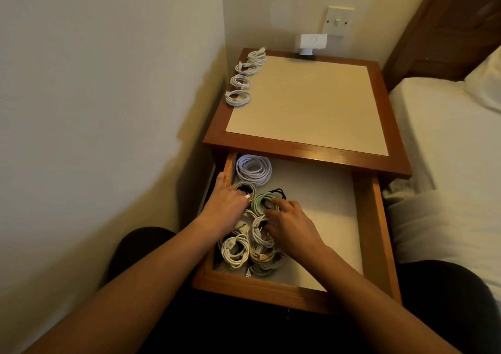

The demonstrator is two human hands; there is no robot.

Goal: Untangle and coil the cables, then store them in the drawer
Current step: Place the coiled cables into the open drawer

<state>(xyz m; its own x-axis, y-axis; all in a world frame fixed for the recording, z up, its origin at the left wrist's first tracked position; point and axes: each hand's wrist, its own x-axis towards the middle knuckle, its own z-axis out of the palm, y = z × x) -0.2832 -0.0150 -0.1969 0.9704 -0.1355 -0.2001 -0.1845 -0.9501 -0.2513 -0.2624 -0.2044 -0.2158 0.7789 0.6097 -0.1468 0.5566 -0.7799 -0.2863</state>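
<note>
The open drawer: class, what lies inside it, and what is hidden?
The drawer holds a pale lavender coil at the back, a green coil, a black cable and several white coils. The left hand and right hand cover whatever lies beneath them.

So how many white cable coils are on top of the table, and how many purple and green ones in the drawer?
White coils on the tabletop: 4
Pale purple coil in the drawer: 1
Green coil in the drawer: 1
Total: 6
</note>
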